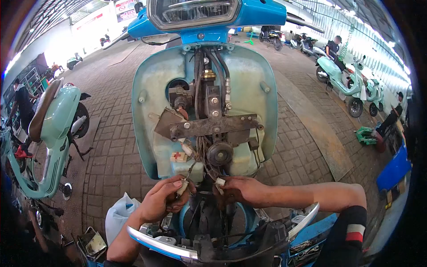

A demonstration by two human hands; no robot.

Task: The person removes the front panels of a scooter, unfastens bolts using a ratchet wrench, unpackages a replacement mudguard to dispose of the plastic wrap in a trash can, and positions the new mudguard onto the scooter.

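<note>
My left hand (161, 196) pinches a whitish wire connector (183, 187) between thumb and fingers, with a thin wire running up from it. Facing it, my right hand (247, 190) is closed on another white wire connector (219, 181), its fingertips partly hidden. A small gap separates the two connectors. Just above them is the exposed front of a blue scooter, its pale green leg shield (149, 120) stripped of its cover. A wiring harness (199, 153) hangs down the middle, beside a round black horn (219, 154) and below a dark metal bracket (200, 128).
A curved chrome-edged panel (189, 252) lies close to my body, under my forearms. Blue toolbox trays (307, 249) hold wrenches at lower right; a white plastic bag (119, 216) stands left. Mint scooters (58, 133) are parked around, and other people (332, 48) are farther off.
</note>
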